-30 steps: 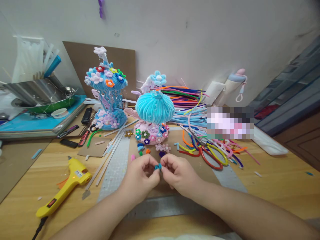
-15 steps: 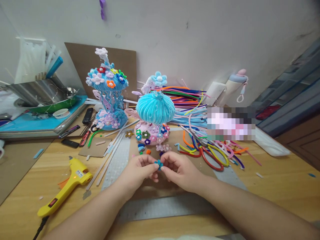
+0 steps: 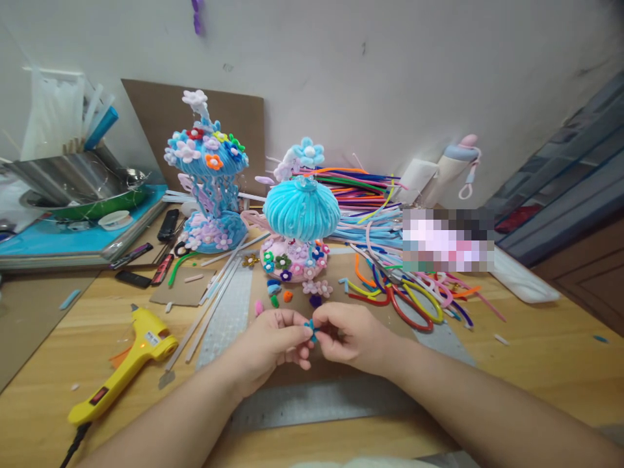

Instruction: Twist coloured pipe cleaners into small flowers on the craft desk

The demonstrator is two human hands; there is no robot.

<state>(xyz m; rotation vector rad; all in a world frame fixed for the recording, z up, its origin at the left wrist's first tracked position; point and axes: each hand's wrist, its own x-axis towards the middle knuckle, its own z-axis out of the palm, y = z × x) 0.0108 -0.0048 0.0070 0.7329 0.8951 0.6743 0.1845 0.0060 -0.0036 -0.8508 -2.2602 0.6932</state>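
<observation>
Two hands meet at bench centre; the rest is logged from left to right. Far left: steel bowl (image 3: 73, 182) on a stack of blue boards. Near it, toward me, yellow glue gun (image 3: 127, 359) lies flat on the wooden table (image 3: 536, 364), nozzle pointing away from me. Behind it, tall blue flowered ornament (image 3: 209, 188) stands upright before a brown card. Just right of that, blue mushroom ornament (image 3: 301, 227) upright on its pink flowered base, with loose small flowers on the table in front of it.

My left hand (image 3: 270, 348) has thumb and forefinger closed narrowly on a small blue pipe-cleaner flower (image 3: 310, 328). My right hand (image 3: 351, 338) pinches the same flower from the other side, fingertips touching it. Flower held just above the grey cutting mat (image 3: 224, 318), near the mushroom base, not touching it.

Right: pile of coloured pipe cleaners (image 3: 380, 201), some curled loops nearer me.
</observation>
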